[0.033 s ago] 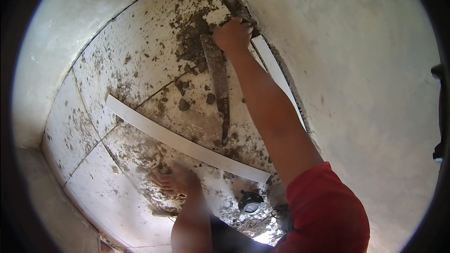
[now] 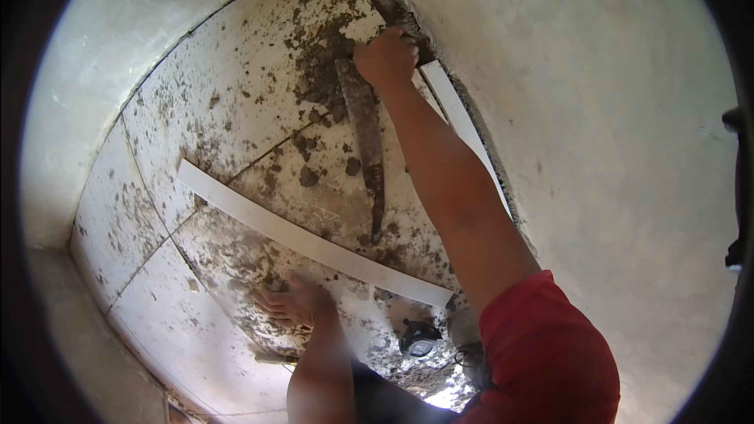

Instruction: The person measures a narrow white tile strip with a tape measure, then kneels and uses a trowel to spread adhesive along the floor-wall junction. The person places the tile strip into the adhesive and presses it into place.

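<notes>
My right hand is at the far end of the floor, beside the gap along the right wall. Its fingers are curled closed, and whatever they hold is hidden. Close by that hand lies a long dark tapering blade, like a handsaw's, its wide end by the wrist and its narrow tip toward me. A white strip runs along the wall, partly behind my forearm. My left hand rests on the dirty floor with its fingers spread. Just beyond it, a second long white strip lies diagonally across the tiles.
Dark mortar crumbs are heaped near the blade, and loose lumps are scattered over the white floor tiles. A small black round object sits near my body. The pale wall bounds the right side.
My right hand has shifted very slightly to the left, still closed. The left hand, the strips and the blade look unmoved.
</notes>
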Action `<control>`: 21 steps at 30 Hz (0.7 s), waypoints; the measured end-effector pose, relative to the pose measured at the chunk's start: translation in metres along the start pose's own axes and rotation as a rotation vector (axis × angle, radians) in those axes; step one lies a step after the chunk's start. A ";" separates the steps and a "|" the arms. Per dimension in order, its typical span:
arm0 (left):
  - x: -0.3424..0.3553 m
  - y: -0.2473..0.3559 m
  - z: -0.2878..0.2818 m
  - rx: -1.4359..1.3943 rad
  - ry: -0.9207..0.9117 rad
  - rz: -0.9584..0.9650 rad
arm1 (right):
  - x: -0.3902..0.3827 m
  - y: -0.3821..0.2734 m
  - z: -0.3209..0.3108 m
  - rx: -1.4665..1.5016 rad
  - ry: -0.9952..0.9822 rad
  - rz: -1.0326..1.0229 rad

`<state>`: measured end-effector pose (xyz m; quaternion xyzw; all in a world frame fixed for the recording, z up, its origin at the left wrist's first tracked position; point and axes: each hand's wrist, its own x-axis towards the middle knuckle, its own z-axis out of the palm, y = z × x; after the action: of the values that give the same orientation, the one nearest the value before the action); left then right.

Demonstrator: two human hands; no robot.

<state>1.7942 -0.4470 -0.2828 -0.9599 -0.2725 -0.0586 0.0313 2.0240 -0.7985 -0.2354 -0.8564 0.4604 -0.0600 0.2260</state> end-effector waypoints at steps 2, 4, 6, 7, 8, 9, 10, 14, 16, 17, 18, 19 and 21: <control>0.000 0.001 -0.001 0.000 -0.005 -0.007 | 0.005 0.002 -0.002 0.258 -0.096 -0.096; 0.000 0.003 -0.003 0.004 0.010 -0.010 | 0.000 0.014 -0.005 0.220 -0.104 -0.245; 0.000 0.006 -0.006 0.017 -0.011 -0.031 | -0.014 0.025 -0.009 0.166 0.003 -0.441; 0.000 0.007 -0.008 0.028 -0.023 -0.035 | -0.024 0.027 -0.010 0.119 0.079 -0.540; 0.001 0.008 -0.009 0.039 0.000 -0.017 | -0.035 0.026 -0.011 0.072 0.133 -0.620; 0.002 0.008 -0.011 0.041 -0.053 -0.054 | -0.051 0.025 -0.014 0.022 0.074 -0.748; 0.003 0.009 -0.011 0.041 -0.075 -0.067 | -0.073 0.029 -0.019 -0.032 -0.007 -0.858; 0.003 0.011 -0.015 0.049 -0.145 -0.102 | -0.113 0.047 -0.058 -0.048 -0.411 -0.791; 0.003 0.012 -0.016 0.031 -0.140 -0.101 | -0.104 0.052 -0.074 -0.014 -0.425 -0.628; 0.003 0.012 -0.017 0.011 -0.143 -0.094 | -0.098 0.053 -0.079 -0.033 -0.441 -0.482; 0.003 0.012 -0.017 -0.002 -0.125 -0.084 | -0.100 0.053 -0.081 -0.035 -0.377 -0.341; 0.003 0.011 -0.017 0.010 -0.141 -0.095 | -0.098 0.053 -0.081 -0.179 -0.588 -0.350; 0.003 0.010 -0.016 0.051 -0.149 -0.099 | -0.109 0.053 -0.074 -0.409 -0.871 -0.367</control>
<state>1.8002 -0.4559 -0.2667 -0.9458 -0.3225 0.0184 0.0327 1.8989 -0.7593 -0.1808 -0.8953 0.1678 0.3549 0.2103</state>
